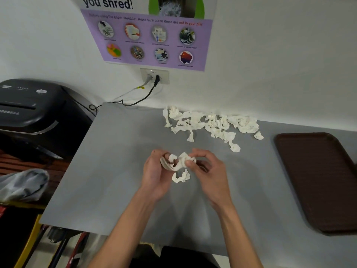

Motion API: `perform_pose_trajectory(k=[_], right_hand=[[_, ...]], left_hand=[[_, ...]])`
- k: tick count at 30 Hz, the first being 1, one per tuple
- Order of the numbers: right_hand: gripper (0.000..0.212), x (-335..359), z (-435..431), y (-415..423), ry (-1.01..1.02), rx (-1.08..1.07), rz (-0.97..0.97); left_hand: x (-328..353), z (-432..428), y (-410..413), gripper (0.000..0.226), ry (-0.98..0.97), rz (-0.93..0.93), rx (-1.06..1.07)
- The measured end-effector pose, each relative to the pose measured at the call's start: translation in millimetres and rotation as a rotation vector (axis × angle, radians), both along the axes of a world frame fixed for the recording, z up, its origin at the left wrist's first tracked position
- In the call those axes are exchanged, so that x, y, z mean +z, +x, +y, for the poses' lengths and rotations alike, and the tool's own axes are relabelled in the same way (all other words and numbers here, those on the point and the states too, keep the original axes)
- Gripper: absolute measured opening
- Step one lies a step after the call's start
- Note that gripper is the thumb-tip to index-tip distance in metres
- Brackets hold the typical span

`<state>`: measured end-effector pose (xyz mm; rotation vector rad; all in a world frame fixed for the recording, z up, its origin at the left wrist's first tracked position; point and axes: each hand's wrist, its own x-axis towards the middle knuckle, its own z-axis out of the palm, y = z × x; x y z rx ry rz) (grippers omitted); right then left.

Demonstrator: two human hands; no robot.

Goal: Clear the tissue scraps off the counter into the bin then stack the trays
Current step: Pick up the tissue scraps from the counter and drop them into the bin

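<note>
Tissue scrap [182,161] — half hidden by fingers [201,153]

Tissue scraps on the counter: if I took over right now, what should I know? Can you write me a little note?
Hands: left hand and right hand each have a grip on the same tissue wad, above the counter.
Things: the pile of scraps lies by the wall. The brown tray sits to the right, apart from it.
Done: nothing is visibly binned, and no bin is in view.
Left: gather all the scraps, bin them, then stack the trays. Only one tray shows.
</note>
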<state>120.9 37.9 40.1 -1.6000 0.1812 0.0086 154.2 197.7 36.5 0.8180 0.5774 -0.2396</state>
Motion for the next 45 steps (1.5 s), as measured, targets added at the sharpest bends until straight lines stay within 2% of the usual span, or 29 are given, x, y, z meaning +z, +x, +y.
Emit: perform_pose_trajectory(k=[2,4,5,8,11,14,16,19,21,23,25,27,30,34,37,38,41,43,45], right_hand=[[0.017,-1.5,7.4,1.6,0.058,0.073,0.027],[0.014,-2.1,13.1,2.7,0.042,0.163,0.007],[0.013,-3.0,16.5,3.0,-0.005,0.195,-0.008],[0.023,-9.0,31.5,4.8,-0.224,0.206,-0.054],[0.033,-19.1,52.4,0.8,-0.391,0.146,-0.104],[0.029,-36.3,66.9,-4.5,-0.499,0.074,-0.126],[0.029,-46.1,68.0,-2.7,-0.522,0.130,-0.152],[0.020,-58.6,59.0,5.4,-0.546,0.422,-0.131],[0.017,-72.4,48.6,14.4,-0.558,0.355,-0.045],[0.022,-97.8,37.6,26.3,-0.732,0.222,-0.001],[0.037,-120.4,33.0,31.3,-0.965,0.278,0.074],[0.046,-151.3,35.7,33.3,-1.061,0.366,0.053],[0.032,-168.2,58.3,21.1,-1.134,0.458,0.014],[0.014,-159.5,91.6,-26.8,-1.253,0.480,-0.105],[0.027,-162.3,108.2,-70.7,-1.234,0.486,-0.035],[0.028,-161.7,112.1,-84.2,-1.177,0.426,0.005],[0.016,-152.3,129.1,-126.9,-0.782,0.165,0.191],[0.008,-147.2,145.3,-160.5,-0.602,0.061,0.271],[0.010,-146.8,165.1,-198.0,-0.444,-0.002,0.329]], left_hand=[[-1.5,-1.6,-0.5,0.016,0.048,0.028,-0.003],[-2.9,-2.7,-2.6,0.009,0.098,0.031,-0.020],[-2.5,-3.2,-3.3,0.005,0.116,0.034,-0.036],[-4.4,-3.5,-4.9,0.021,0.183,0.076,-0.100],[-4.8,-4.9,-9.1,0.033,0.143,0.112,-0.110],[-11.8,-3.9,-16.3,0.027,0.175,0.077,-0.095],[-28.5,0.7,-21.2,0.025,0.282,-0.001,-0.091],[-55.4,17.4,-25.9,0.041,0.524,0.018,-0.078],[-68.3,33.3,-29.0,0.046,0.599,0.085,-0.037],[-74.8,50.0,-33.6,0.049,0.677,0.147,-0.031],[-72.6,63.5,-42.0,0.051,0.693,0.195,-0.073],[-68.8,77.3,-53.9,0.048,0.653,0.235,-0.142],[-69.1,99.7,-72.7,0.031,0.637,0.217,-0.267],[-86.2,127.8,-105.1,0.028,0.656,0.165,-0.331],[-97.9,151.2,-136.5,0.028,0.643,0.122,-0.318],[-100.7,160.0,-148.1,0.024,0.639,0.098,-0.322],[-105.2,190.9,-186.5,0.016,0.597,0.025,-0.343],[-108.6,215.4,-215.7,0.012,0.501,-0.016,-0.342],[-115.1,241.1,-246.3,0.011,0.383,-0.017,-0.343]])
